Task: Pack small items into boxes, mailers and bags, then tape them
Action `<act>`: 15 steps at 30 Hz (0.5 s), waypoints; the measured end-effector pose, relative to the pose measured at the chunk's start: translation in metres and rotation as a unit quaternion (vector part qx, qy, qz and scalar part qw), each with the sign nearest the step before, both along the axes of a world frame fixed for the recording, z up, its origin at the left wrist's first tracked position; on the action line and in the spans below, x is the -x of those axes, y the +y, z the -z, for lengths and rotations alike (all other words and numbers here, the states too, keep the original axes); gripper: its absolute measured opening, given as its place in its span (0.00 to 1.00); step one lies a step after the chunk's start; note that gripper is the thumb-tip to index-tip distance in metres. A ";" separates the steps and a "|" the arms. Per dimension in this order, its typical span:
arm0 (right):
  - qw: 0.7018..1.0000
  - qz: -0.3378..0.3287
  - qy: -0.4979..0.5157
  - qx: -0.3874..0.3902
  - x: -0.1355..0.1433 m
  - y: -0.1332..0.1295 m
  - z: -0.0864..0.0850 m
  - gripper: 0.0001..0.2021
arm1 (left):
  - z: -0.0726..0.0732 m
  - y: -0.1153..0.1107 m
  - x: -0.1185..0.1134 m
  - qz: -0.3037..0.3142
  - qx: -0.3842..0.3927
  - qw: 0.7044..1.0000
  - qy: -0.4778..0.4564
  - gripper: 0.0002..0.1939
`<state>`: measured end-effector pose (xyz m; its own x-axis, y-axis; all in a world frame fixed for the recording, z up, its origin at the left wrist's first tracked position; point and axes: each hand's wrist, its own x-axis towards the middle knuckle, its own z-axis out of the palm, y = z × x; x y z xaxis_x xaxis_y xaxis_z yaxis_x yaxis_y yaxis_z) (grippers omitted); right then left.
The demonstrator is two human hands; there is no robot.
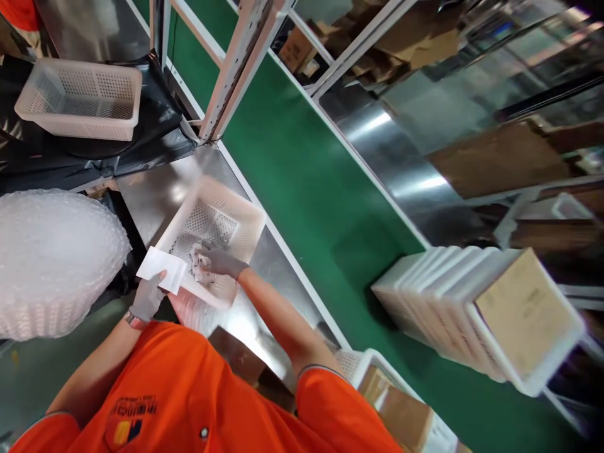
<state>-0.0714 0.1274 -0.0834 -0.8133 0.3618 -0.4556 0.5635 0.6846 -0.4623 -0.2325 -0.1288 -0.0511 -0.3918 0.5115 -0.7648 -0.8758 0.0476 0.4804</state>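
Note:
A white perforated plastic basket [250, 223] stands on the steel table right in front of me. My left hand [148, 297], in a grey glove, pinches a white sheet of paper [163, 267] over the basket's near left side. Inside the basket, my gloved right hand [217, 259] has its fingers closed around a small crumpled whitish item [202, 263]. What exactly that item is, I cannot make out.
A green conveyor belt [302, 170] runs diagonally past the table, carrying a stack of white baskets [438, 302]. Another basket [80, 126] sits on black sheeting at upper left. Bubble wrap [56, 258] bulges at left. A metal post [236, 69] rises beside the belt.

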 end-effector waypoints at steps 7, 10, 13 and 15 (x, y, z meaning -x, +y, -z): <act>0.997 0.078 0.026 0.004 -0.001 0.009 -0.005 0.48 | 0.000 0.002 0.004 0.015 0.002 1.000 -0.008 0.16; 0.999 0.025 0.034 0.016 0.012 0.001 0.001 0.55 | -0.004 0.004 0.004 0.005 -0.001 1.000 -0.014 0.16; 0.998 -0.027 0.029 0.049 0.009 -0.014 0.003 0.51 | -0.008 0.002 0.004 -0.007 -0.011 1.000 -0.015 0.17; 0.996 -0.031 0.018 0.081 0.000 -0.017 0.002 0.43 | -0.009 0.000 0.005 -0.010 -0.015 1.000 -0.016 0.17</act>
<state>-0.0713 0.1106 -0.0849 -0.8485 0.2351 -0.4741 0.5039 0.6325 -0.5882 -0.2378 -0.1285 -0.0418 -0.3765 0.5267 -0.7621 -0.8917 0.0168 0.4522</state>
